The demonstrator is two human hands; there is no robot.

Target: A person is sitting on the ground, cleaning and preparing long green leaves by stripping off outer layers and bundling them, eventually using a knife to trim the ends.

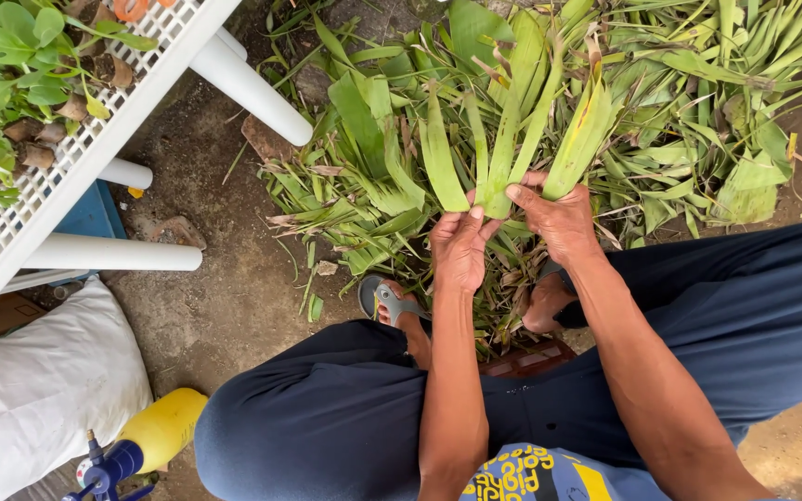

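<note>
Both forearms reach away from the body; the left hand (459, 249) pinches the base of a leaf fan (503, 139), the right hand (559, 221) clasps its right side, above the leaf pile (698, 93) on the far ground.

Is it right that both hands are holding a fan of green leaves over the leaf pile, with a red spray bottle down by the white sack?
Not quite: in the head view the spray bottle is yellow, not red. Both hands, left and right, do hold the green leaves over the leaf pile, beside the white sack.

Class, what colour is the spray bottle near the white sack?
Yellow spray bottle, blue nozzle; head view.
</note>
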